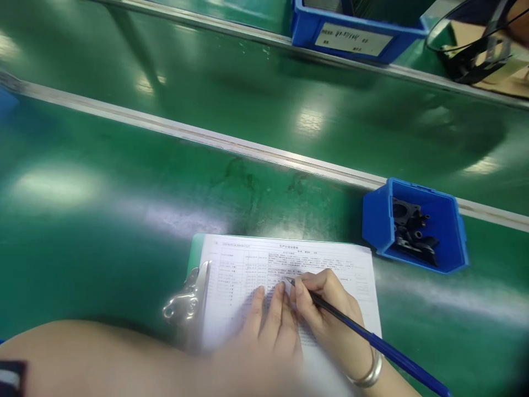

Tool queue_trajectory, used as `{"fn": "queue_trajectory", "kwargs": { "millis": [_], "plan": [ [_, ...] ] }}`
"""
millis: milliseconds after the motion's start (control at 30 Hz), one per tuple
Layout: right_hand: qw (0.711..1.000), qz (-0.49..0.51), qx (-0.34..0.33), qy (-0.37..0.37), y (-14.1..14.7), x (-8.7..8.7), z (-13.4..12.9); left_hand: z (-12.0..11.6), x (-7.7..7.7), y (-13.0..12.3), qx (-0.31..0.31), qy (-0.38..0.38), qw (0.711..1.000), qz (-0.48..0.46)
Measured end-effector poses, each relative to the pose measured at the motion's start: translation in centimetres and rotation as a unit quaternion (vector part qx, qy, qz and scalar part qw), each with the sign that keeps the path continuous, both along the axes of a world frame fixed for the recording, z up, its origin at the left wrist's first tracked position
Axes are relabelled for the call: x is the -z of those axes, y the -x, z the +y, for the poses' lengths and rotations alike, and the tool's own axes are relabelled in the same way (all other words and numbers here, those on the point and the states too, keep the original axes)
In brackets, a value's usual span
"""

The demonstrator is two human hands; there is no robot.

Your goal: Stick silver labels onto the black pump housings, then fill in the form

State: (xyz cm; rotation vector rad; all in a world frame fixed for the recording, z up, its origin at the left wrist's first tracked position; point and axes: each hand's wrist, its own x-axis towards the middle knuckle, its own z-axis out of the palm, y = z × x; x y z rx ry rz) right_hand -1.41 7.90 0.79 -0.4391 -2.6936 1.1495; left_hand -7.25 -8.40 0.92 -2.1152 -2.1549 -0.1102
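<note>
A printed form (231, 259) with rows of small text lies on a green clipboard (195, 255), whose metal clip (188, 300) is on the left side. My left hand (270, 325) rests on the sheet with its fingers stretched out. In my right hand (330, 309) is a dark pen with a blue end (397, 353), its tip at the printed rows just beside my left fingertips. A silver bracelet (372, 369) is round my right wrist.
Right of the clipboard, a blue bin (374, 220) holds several black parts. A labelled blue crate (306, 27) stands at the top, beyond metal rails (248, 148) crossing the green surface (103, 231). Cardboard (512, 74) with black items is at the top right.
</note>
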Motion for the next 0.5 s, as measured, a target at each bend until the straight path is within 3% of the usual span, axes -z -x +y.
{"fn": "queue_trajectory", "kwargs": {
  "millis": [267,500],
  "plan": [
    [0.999,0.024,0.023,-0.007,-1.0,0.9,0.7,-0.1,0.3,0.1,-0.016,-0.045,0.997,0.067],
    [0.989,-0.031,0.098,0.108,-1.4,0.0,-0.1,-0.3,0.5,0.1,-0.010,-0.025,0.997,0.069]
  ]
}}
